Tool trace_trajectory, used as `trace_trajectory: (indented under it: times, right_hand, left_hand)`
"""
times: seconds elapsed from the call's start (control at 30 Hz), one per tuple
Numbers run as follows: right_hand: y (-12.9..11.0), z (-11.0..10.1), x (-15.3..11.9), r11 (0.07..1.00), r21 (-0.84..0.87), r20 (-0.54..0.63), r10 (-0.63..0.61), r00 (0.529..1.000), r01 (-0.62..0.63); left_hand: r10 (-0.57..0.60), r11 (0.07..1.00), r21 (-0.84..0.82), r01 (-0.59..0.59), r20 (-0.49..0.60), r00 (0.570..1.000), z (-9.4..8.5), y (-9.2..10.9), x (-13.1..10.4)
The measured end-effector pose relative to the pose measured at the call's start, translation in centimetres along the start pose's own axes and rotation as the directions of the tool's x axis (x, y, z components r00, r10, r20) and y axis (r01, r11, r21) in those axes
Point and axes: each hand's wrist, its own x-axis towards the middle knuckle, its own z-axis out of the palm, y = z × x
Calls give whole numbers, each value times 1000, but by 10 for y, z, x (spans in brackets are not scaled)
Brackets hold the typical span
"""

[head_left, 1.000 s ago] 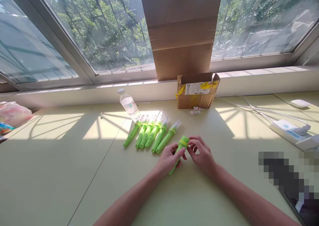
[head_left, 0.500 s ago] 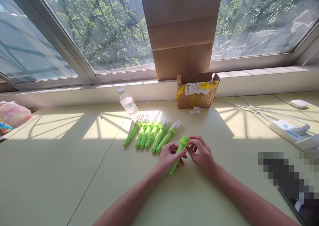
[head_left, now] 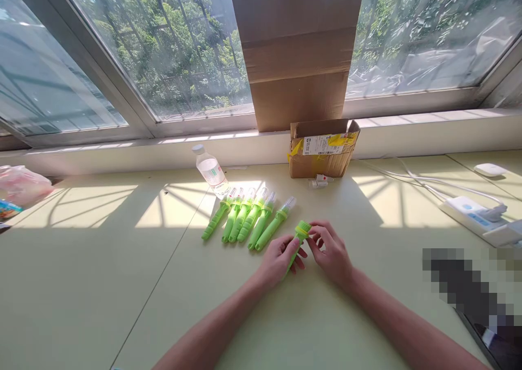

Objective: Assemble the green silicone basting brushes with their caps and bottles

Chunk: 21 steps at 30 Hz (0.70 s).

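My left hand (head_left: pixel 279 261) is wrapped round a green plastic handle (head_left: pixel 300 232), tilted with its ribbed, threaded-looking head up and away from me. No clear tip shows on this head. The fingers of my right hand (head_left: pixel 331 253) are pinched at the right side of its yellowish collar. Just beyond my left hand, several similar green handles (head_left: pixel 249 218) lie side by side in a slanted row. Clear pointed tips (head_left: pixel 289 202) are fitted on their far ends. My palm and fingers hide the held handle's lower part.
A clear bottle with a white cap (head_left: pixel 212 170) stands behind the row. Farther back is an open cardboard box (head_left: pixel 322 150), with small clear plastic pieces (head_left: pixel 320 181) before it. A white power strip (head_left: pixel 467 213) with cables lies right; a pink plastic bag (head_left: pixel 24 185) sits left.
My left hand has shifted slightly up along the handle, and its thumb now lies nearer the collar. My right hand stays at the collar. The row has not moved.
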Motion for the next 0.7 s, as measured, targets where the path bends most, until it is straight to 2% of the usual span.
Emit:
trace_trajectory:
  times: [0.43,0.7]
  right_hand:
    - [-3,-1,2,999,32,-1,-32,999,32]
    - [-5,-2,2,996,6,-21,-84,996,84]
  left_hand:
    - [6,1000,11,-7,12,1000,-2,-8,1]
    - [-3,998,-60,3,-6,1000,0,-8,0]
